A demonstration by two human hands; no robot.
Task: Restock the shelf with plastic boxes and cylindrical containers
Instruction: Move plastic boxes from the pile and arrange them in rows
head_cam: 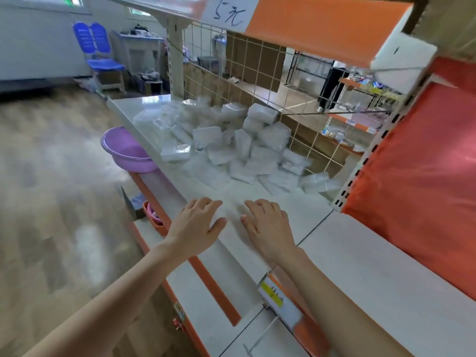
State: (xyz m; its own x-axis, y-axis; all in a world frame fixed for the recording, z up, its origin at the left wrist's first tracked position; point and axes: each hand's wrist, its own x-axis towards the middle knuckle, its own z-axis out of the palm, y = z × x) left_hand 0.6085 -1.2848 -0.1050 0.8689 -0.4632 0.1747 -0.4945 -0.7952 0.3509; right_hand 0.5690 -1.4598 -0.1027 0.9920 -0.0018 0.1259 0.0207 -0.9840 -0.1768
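Boxes (231, 145) heaped loose mid-frame, liable to slide off shelf (306, 217) if nudged carelessly. Left hand (198, 224) and right hand (268, 226) lower centre, fingers loosely spread, holding nothing.

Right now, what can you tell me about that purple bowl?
The purple basin is round, glossy lilac plastic with a wide rim. It stands upright and looks empty. It sits at the front edge of the white shelf, left of the pile of clear plastic boxes; the shelf's lip hides its right side, so what holds it up cannot be seen. The left hand and right hand are well apart from it.
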